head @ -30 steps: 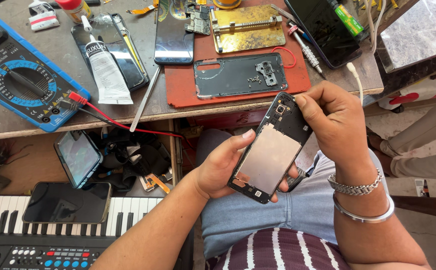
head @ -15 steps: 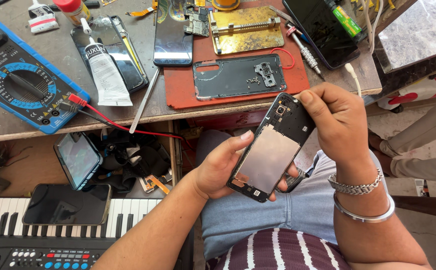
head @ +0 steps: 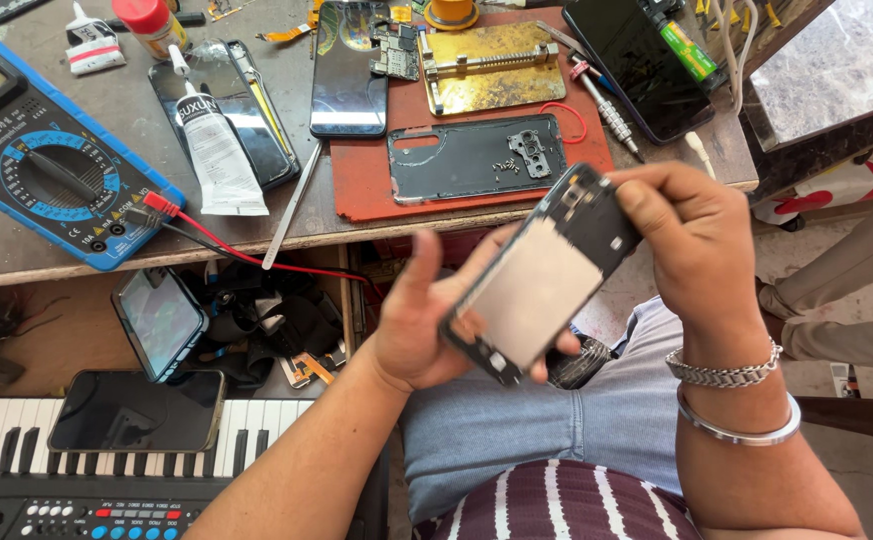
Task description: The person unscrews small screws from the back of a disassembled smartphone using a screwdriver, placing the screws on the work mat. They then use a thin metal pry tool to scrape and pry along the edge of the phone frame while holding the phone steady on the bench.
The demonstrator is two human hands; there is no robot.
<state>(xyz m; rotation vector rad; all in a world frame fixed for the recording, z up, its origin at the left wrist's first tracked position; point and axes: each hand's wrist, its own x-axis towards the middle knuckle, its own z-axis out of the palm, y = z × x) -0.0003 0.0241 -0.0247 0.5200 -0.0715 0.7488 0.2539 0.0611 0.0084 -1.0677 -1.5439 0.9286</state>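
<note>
An opened phone body (head: 542, 280), black frame with a bare grey inner plate, is held tilted over my lap. My left hand (head: 427, 320) cradles its lower end from underneath, thumb raised beside its left edge. My right hand (head: 692, 235) pinches the upper end near the camera cutout; two metal bangles sit on that wrist. A small dark object (head: 579, 362) shows under my left fingers. On the red mat (head: 367, 185) just beyond lies a black phone back cover (head: 457, 158) with tiny screws on it.
The workbench holds a blue multimeter (head: 42, 170) with a red lead, a white glue tube (head: 215, 150), tweezers (head: 292, 205), dark phones (head: 349, 70), a brass board holder (head: 492, 65) and screwdrivers. Below left, two phones rest by a black keyboard (head: 107, 470).
Both hands have moved the phone body slightly left and up toward the camera. My left thumb has lifted off its edge.
</note>
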